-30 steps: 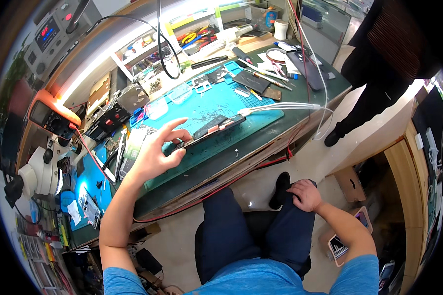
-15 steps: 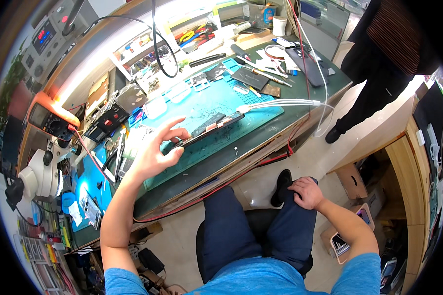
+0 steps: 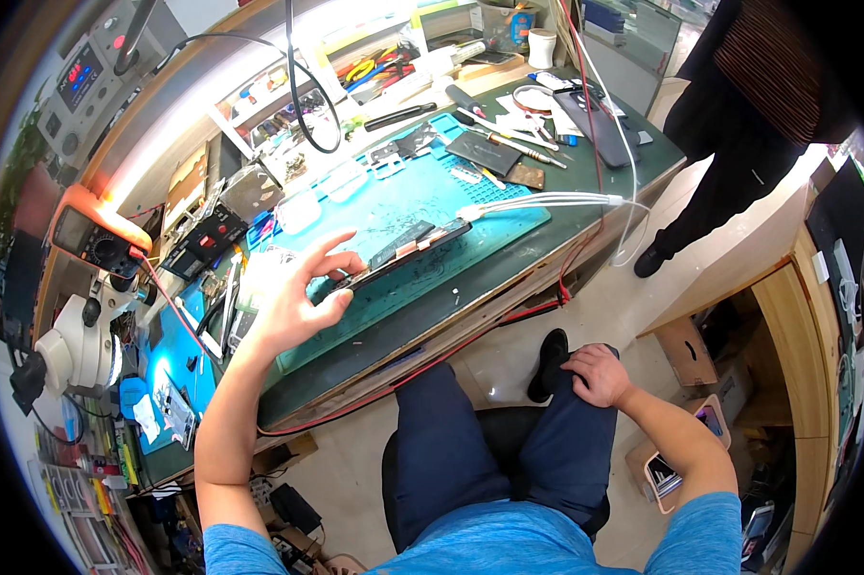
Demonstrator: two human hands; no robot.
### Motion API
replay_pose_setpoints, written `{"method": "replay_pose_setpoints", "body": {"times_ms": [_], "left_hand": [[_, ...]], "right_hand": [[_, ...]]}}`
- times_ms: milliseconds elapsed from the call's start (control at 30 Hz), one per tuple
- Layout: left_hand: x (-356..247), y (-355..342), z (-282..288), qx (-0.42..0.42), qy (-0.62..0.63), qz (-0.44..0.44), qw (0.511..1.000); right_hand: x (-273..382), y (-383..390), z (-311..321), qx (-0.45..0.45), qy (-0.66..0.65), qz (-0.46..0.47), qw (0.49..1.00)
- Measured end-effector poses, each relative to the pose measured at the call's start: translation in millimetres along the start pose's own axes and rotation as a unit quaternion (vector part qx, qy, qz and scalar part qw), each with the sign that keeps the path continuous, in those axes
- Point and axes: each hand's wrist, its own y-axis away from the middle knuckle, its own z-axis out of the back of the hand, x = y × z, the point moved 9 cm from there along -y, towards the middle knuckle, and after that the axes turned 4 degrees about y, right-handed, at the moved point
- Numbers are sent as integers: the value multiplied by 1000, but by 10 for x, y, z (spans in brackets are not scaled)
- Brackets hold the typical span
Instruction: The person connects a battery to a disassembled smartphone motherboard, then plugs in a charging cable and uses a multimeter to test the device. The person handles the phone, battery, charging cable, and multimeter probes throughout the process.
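Note:
My left hand (image 3: 303, 292) grips the near left end of an opened phone (image 3: 413, 251) between thumb and fingers. The phone is tilted, its inner parts partly showing from the side, above a blue repair mat (image 3: 384, 206). At its right end a white cable (image 3: 509, 203) meets it; whether it is plugged in, I cannot tell. My right hand (image 3: 597, 375) rests on my right knee, fingers loosely spread, with nothing in it.
An orange multimeter (image 3: 97, 238) and a white microscope (image 3: 76, 343) stand at the left. Screwdrivers and a dark phone back (image 3: 600, 125) lie on the far right of the bench (image 3: 355, 369). A black cable loop (image 3: 317, 125) hangs overhead. Another person (image 3: 738, 125) stands at the right.

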Motion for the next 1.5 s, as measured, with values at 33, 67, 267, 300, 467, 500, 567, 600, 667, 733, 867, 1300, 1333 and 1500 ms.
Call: {"method": "replay_pose_setpoints", "body": {"times_ms": [33,67,267,300,467,500,567,600,667,733,867,1300,1333,1500], "left_hand": [[-1,1,-3,0,1,1,1000],[-2,3,-5,0,1,1,1000],[-5,10,11,-3,-13,-2,1000],[-14,11,14,-5,-13,-2,1000],[-20,6,10,-6,-14,-2,1000],[-23,4,7,-7,-13,-3,1000],[-32,4,5,-7,-13,-3,1000],[-30,3,5,-6,-12,-4,1000],[-23,7,7,-5,-10,-5,1000],[-20,8,9,-5,-11,-2,1000],[-2,10,12,-4,-11,-3,1000],[-31,15,13,-5,-18,1,1000],[-34,15,13,-5,-18,2,1000],[-44,9,5,-4,-19,3,1000]], "right_hand": [[5,-4,0,1,0,1,1000],[8,-7,2,2,0,1,1000],[17,-12,12,1,6,4,1000],[18,-15,13,0,6,5,1000],[3,-8,0,1,5,0,1000],[1,-5,0,1,6,-2,1000],[-2,-2,-8,2,7,-4,1000],[-5,-1,-10,3,6,-4,1000],[-5,-3,-16,4,5,-3,1000],[-10,-2,-20,5,5,-4,1000],[1,-3,-12,0,10,-2,1000],[21,-19,13,-1,-4,-1,1000],[21,-19,8,1,-7,-2,1000],[13,-9,3,-1,-9,-1,1000]]}}
